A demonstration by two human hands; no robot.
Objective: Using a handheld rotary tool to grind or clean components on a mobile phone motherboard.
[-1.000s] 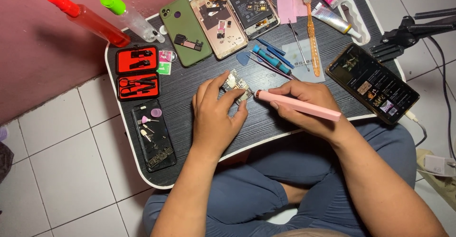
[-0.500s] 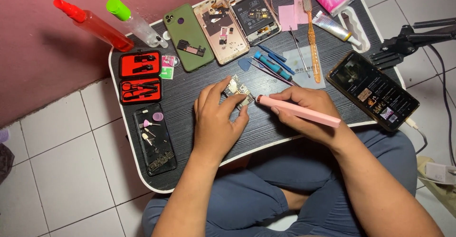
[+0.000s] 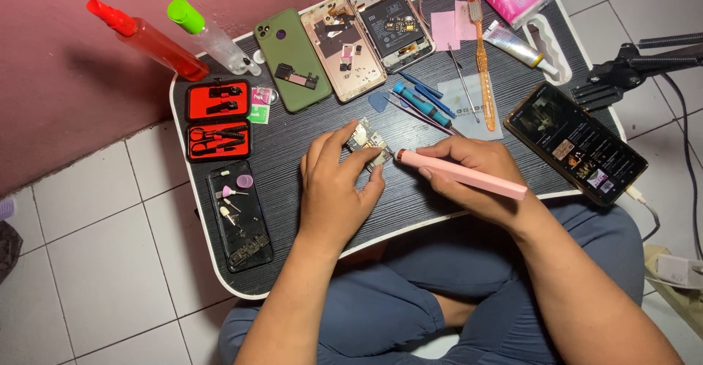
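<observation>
My left hand [image 3: 338, 188] pinches a small phone circuit board [image 3: 366, 142] against the black lap table [image 3: 293, 160] near its middle. My right hand [image 3: 476, 178] holds a pink pen-shaped electric tool [image 3: 463, 175], its tip touching the right edge of the board. Behind the board lie a green phone back cover [image 3: 287, 59] and two opened phone bodies [image 3: 366, 32] with their insides showing.
A red tool case [image 3: 217, 120] and a black phone shell with small parts [image 3: 238, 215] lie on the left. Red and green-capped bottles [image 3: 172, 35] stand at the back left. Blue tools, an orange toothbrush [image 3: 483, 65] and a lit phone [image 3: 575, 143] are on the right.
The view has shifted slightly. Both hands stay on the circuit board, with the pink tool's tip still at its edge.
</observation>
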